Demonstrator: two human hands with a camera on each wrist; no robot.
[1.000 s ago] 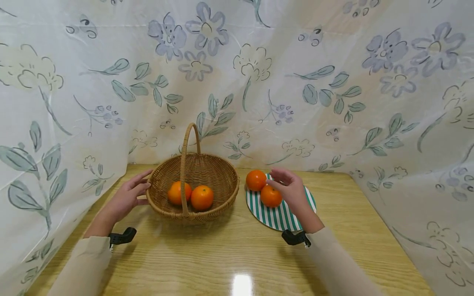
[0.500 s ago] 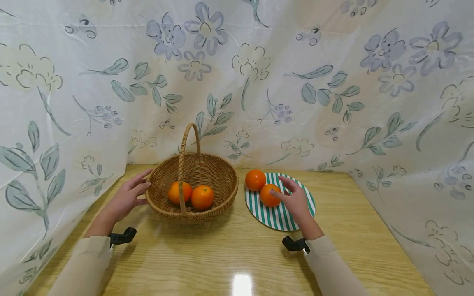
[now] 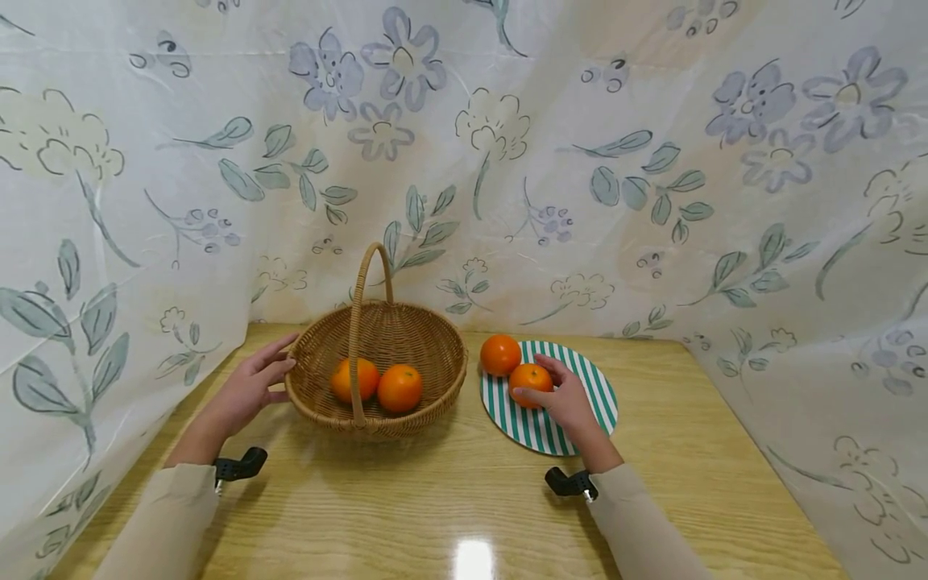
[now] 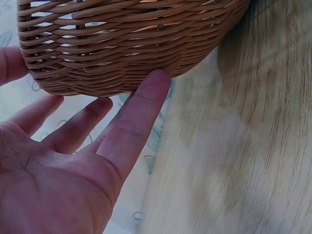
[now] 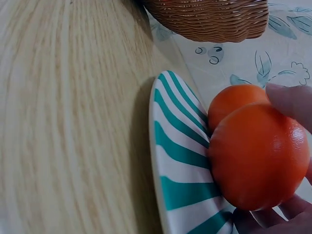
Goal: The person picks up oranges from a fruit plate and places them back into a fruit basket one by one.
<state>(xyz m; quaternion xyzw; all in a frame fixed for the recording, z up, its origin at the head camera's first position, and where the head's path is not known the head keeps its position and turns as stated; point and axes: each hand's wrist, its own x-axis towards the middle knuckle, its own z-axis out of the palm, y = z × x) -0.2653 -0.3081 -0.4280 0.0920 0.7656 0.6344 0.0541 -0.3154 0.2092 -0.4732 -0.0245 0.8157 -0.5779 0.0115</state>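
Observation:
My left hand [image 3: 250, 388] touches the left side of a wicker basket [image 3: 435, 338] with outstretched fingers; the left wrist view shows a fingertip [image 4: 155, 85] against the weave. Two oranges [image 3: 399, 388] lie inside the basket, one partly behind its tall handle [image 3: 356, 346]. On the right, my right hand [image 3: 573, 407] holds the nearer orange [image 5: 258, 161] between thumb and fingers, over a round green-and-white striped board [image 3: 598, 391]. The farther orange [image 3: 500, 355] sits beside it at the board's back left edge. The fingers' far side is hidden by the held orange.
A light wooden table [image 3: 406, 507] lies under everything. Floral cloth [image 3: 464, 161] hangs along the back and both sides, close behind the basket. Bare wood separates basket and board. Each wrist bears a black mount [image 3: 570, 483].
My right hand first drew back to the right off the nearer orange, then came in lower and closed its thumb and fingers around it. The left hand stayed at the basket.

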